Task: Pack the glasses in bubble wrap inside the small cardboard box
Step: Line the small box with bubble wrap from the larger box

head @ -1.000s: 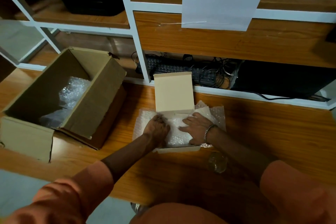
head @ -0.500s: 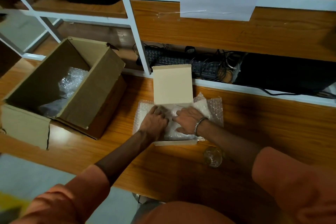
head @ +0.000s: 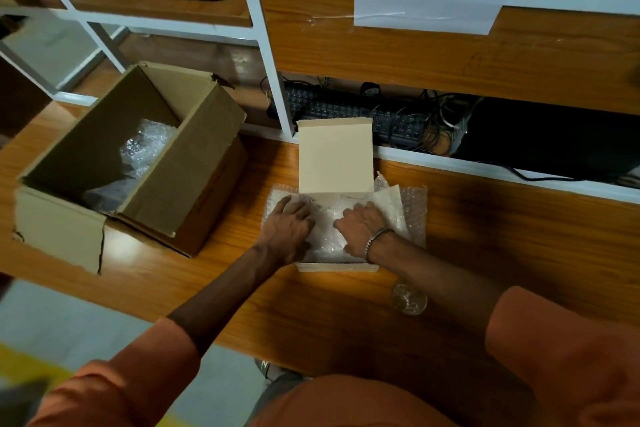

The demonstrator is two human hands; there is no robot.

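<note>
Both hands pressed flat: left hand (head: 289, 229) and right hand (head: 362, 227) lay with fingers extended on the bubble wrap (head: 325, 236) lining the small cardboard box (head: 334, 156), its lid upright. One glass (head: 409, 299) stood on the desk (head: 485, 236) nearby; whether another lay under the wrap was unclear. No lettering was legible.

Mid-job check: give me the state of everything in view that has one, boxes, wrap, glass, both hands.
small cardboard box: open, lid flap upright, lined with bubble wrap
bubble wrap: spread in the box, edges spilling over both sides
left hand: pressing the wrap down
right hand: pressing the wrap down
glass: unpacked, on the table
large cardboard box: open, holds more wrap
</note>
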